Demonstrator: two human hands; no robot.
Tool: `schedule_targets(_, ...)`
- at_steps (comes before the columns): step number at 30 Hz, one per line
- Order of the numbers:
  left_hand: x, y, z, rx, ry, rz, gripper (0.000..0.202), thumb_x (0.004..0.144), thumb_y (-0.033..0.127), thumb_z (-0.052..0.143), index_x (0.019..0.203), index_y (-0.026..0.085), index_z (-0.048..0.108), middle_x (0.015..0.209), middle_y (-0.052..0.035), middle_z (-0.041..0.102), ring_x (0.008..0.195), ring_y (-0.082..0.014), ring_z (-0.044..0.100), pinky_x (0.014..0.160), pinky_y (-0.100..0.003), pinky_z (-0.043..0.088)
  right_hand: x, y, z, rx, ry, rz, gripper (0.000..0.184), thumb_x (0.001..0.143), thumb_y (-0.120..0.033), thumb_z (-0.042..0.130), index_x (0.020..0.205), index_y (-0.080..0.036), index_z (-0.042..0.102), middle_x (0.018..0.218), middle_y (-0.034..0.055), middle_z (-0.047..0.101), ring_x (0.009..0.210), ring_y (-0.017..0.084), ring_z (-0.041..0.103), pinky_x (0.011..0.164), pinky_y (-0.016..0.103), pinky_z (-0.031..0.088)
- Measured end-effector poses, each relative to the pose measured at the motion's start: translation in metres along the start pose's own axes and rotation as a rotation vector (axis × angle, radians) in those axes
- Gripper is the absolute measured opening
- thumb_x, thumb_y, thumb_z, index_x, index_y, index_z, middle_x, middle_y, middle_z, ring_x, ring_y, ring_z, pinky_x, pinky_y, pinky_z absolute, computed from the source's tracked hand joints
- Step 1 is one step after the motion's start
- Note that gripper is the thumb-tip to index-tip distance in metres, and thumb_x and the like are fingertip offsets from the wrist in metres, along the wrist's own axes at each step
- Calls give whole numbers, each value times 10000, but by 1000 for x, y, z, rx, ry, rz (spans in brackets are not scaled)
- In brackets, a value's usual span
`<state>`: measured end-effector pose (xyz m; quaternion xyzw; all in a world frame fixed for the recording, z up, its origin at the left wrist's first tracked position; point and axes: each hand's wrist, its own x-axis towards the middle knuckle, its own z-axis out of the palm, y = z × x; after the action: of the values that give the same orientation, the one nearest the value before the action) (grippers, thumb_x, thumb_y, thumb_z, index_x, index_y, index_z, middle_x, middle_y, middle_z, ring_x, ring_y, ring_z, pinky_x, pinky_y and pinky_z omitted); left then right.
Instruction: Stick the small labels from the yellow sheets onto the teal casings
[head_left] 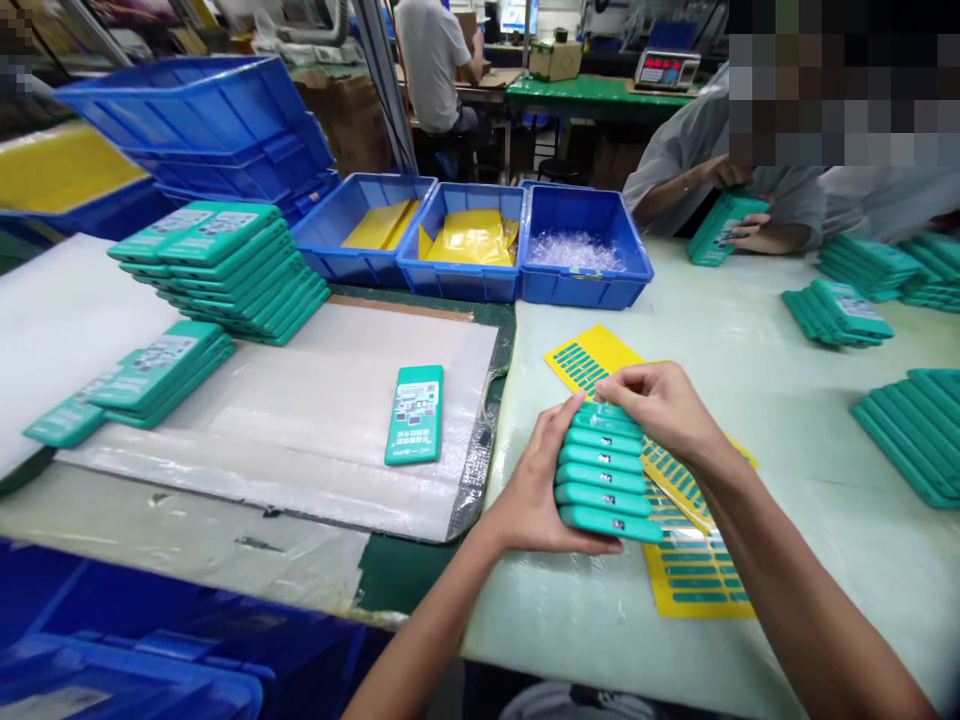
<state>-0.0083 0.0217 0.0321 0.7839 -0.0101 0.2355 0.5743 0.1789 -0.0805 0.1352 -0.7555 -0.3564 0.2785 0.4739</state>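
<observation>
My left hand (536, 490) is wrapped round a stack of several teal power banks (604, 480), held with their narrow ends towards me. Small dark ports show on most of these ends. At the top of the stack, the thumb and fingers of my right hand (652, 400) are pinched together at the uppermost end; what they hold is too small to make out. Yellow sticker sheets (675, 580) bearing rows of teal strips lie under and beside my hands. Another yellow sheet (592, 355) lies just beyond them.
A single power bank (415, 415) lies on the white mat to the left, near a tall stack (232, 270). Blue bins (461, 280) at the back hold yellow sheets and clear bits. A co-worker's hand (750, 235) holds power banks; more stacks (911, 435) stand right.
</observation>
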Motion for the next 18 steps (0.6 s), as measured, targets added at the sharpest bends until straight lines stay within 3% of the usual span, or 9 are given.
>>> schedule_targets(2, -4, 1, 0, 21, -30, 11, 1642, 500, 565, 1102, 1793, 372, 108, 1725, -168, 346, 1609, -498, 396, 1336, -697, 375, 0, 4, 2, 30, -13, 23, 392, 780, -513, 810, 647, -145, 775, 609, 27, 672, 591, 135, 539, 570, 267, 390)
schedule_targets(6, -5, 4, -2, 41, 35, 1, 1538, 593, 580, 1061, 1789, 402, 113, 1753, -147, 339, 1623, -507, 379, 1338, -747, 340, -1, 4, -7, 168, 93, 53, 456, 779, -608, 875, 804, -154, 843, 819, 88, 816, 762, 196, 716, 726, 300, 544)
schedule_targets(10, -1, 3, -3, 13, 43, 16, 1518, 613, 555, 1062, 1788, 431, 110, 1753, -124, 354, 1616, -481, 395, 1349, -720, 345, -8, 1, -18, 160, -80, 70, 499, 842, -664, 860, 964, -182, 895, 988, 111, 861, 896, 234, 773, 809, 324, 585)
schedule_targets(13, 0, 0, -1, -11, 60, -7, 1581, 603, 556, 1068, 1795, 412, 39, 1776, -136, 312, 1623, -475, 391, 1355, -711, 337, -11, 1, -9, 128, -135, 19, 406, 821, -593, 905, 858, -190, 873, 880, 64, 835, 780, 192, 720, 734, 289, 550)
schedule_targets(18, -2, -2, 3, -17, 50, -34, 1570, 597, 609, 1049, 1797, 364, 67, 1781, -155, 282, 1647, -494, 346, 1374, -707, 300, 5, 12, 7, 202, 35, 54, 544, 814, -652, 850, 598, -180, 688, 598, 10, 649, 578, 131, 562, 590, 262, 452)
